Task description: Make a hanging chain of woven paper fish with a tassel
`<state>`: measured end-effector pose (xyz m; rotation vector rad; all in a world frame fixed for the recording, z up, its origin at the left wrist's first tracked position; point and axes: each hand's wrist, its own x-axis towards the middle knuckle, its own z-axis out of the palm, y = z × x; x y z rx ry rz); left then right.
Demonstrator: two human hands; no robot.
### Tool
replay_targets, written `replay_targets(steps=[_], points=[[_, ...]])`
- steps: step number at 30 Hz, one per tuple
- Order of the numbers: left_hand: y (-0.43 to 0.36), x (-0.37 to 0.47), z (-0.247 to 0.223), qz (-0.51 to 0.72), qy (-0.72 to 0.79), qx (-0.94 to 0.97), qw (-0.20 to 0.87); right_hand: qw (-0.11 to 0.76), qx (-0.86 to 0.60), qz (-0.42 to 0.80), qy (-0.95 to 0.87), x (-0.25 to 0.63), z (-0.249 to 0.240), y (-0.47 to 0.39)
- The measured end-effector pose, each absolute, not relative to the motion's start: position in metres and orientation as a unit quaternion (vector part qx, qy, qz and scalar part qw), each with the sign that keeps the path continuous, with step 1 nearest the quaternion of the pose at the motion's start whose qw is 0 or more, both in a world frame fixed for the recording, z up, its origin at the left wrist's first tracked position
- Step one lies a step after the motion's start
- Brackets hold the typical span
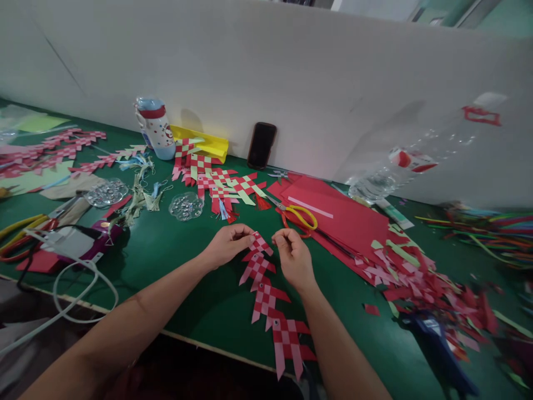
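A chain of woven red-and-pink paper fish [266,300] runs from my hands toward the table's front edge, and several have small eyes stuck on. Between the thumb and fingers of my left hand [227,244] is the top paper fish [260,243], gripped at its left side. My right hand [293,258] is closed in a pinch just right of that fish, apart from it; whatever its fingertips hold is too small to make out. Ahead of my left hand lies a clear dish of small eyes [186,206]. Yellow-and-orange scissors [302,215] rest beyond my right hand.
Red paper sheets [341,208] and paper scraps [420,283] cover the right side. A plastic bottle [400,166], a phone [261,145] and a flask [157,129] stand by the wall. Finished red-and-green fish [216,180], tassels [141,189] and a white cable [89,266] lie leftward.
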<state>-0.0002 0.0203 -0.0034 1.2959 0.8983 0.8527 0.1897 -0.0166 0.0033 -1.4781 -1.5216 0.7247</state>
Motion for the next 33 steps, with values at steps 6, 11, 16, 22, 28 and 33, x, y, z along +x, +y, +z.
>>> replay_targets(steps=[6,11,16,22,28,33], points=[[0.02,0.0,-0.003,0.367,0.39,0.572,0.621,0.448,-0.583,0.307,-0.605,0.187,0.004,-0.017],[0.02,0.001,-0.004,0.366,0.386,0.593,0.605,0.438,-0.566,0.301,-0.63,0.18,0.004,-0.017],[0.02,0.001,-0.004,0.369,0.374,0.605,0.598,0.434,-0.564,0.275,-0.647,0.18,0.003,-0.017],[0.02,0.0,-0.005,0.373,0.36,0.616,0.593,0.42,-0.557,0.266,-0.665,0.181,0.002,-0.016],[0.021,-0.001,-0.005,0.376,0.369,0.614,0.588,0.462,-0.573,0.246,-0.631,0.189,0.004,-0.016],[0.022,-0.001,-0.005,0.381,0.363,0.612,0.59,0.502,-0.573,0.247,-0.599,0.193,0.006,-0.017]])
